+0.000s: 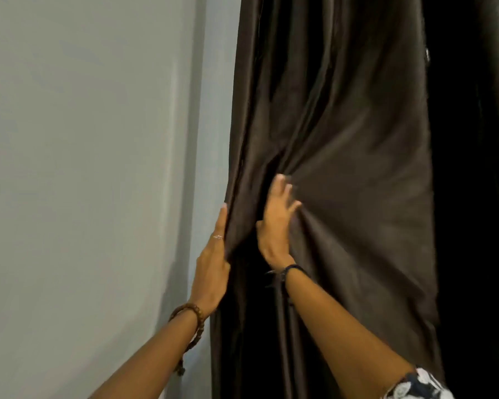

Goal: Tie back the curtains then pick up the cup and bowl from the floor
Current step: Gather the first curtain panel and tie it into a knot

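Curtain (343, 156) hangs from twelve o'clock; left hand (212, 266) lies flat along its wall-side edge, right hand (275, 223) presses in with spread fingers. Neither pinches cloth, so the gathered folds could slide loose

Two bare forearms w/ hands, lower centre of frame. Left hand (213, 266): thin ring (218, 237) on one finger, brown bead bracelet (192, 326) at wrist. Right hand (275, 223): dark cord wristband (290, 270). Dark-and-white patterned sleeve (415, 384), bottom right.
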